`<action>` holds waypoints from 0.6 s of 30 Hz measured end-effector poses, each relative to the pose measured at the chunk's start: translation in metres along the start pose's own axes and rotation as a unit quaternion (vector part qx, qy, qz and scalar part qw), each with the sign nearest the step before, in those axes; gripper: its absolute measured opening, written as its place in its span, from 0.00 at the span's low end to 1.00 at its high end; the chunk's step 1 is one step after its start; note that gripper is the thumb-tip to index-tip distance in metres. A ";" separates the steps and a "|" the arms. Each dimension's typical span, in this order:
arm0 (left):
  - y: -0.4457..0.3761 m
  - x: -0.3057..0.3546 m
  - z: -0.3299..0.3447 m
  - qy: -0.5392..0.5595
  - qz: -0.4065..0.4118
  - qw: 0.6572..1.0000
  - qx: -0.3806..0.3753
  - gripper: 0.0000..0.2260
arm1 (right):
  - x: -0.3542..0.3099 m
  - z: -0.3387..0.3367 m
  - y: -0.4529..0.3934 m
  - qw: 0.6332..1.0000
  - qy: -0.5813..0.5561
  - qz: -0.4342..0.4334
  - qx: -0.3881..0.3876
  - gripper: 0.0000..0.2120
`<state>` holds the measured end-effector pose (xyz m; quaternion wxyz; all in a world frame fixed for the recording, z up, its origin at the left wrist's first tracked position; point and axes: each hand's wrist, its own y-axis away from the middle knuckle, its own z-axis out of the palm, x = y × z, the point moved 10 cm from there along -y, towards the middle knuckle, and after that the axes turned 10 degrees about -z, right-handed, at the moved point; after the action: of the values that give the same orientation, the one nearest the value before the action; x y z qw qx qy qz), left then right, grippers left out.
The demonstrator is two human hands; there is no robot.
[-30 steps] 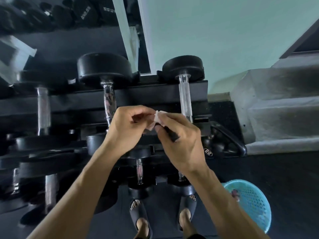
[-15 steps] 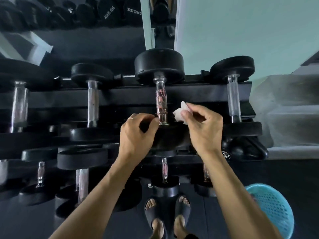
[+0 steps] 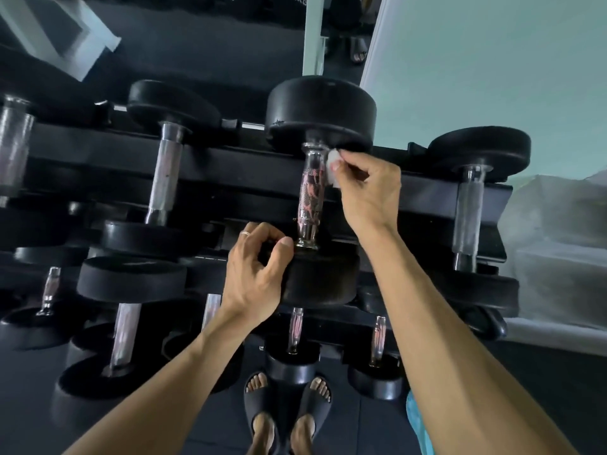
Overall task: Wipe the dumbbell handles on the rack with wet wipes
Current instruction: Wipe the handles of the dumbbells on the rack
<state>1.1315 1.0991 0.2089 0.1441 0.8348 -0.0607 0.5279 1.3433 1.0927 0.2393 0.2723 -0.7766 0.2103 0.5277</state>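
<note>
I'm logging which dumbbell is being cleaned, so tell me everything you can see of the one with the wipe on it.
The dumbbell lies across the top rack rails, handle running away from the person. Two thick round black heads, rubber-looking and scuffed, flank a shiny metal handle with a knurled middle. The right hand pinches a white wipe against the handle's far end; the left hand grips the near head.

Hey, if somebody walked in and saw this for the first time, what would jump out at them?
The right hand, center frame, pinching a white wipe against the top of a chrome handle on the rack. Just below, the left hand grips that dumbbell's near black head. At the bottom, two feet in dark slides stand on the floor.
</note>
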 end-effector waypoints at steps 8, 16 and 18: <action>-0.003 -0.004 0.000 -0.001 0.004 1.000 0.011 0.13 | 0.010 0.012 0.025 0.992 -0.018 -0.039 -0.121 0.09; -0.005 -0.007 0.000 -0.016 0.004 1.000 0.012 0.18 | -0.018 0.014 0.002 0.987 0.070 -0.130 -0.058 0.08; -0.004 -0.007 0.000 -0.015 0.002 1.000 0.013 0.18 | -0.018 0.013 0.023 0.981 0.090 -0.148 -0.092 0.07</action>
<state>1.1295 1.1021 0.2020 0.1311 0.8446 -0.0578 0.5159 1.3141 1.0840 0.2475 0.2550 -0.8650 0.0672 0.4268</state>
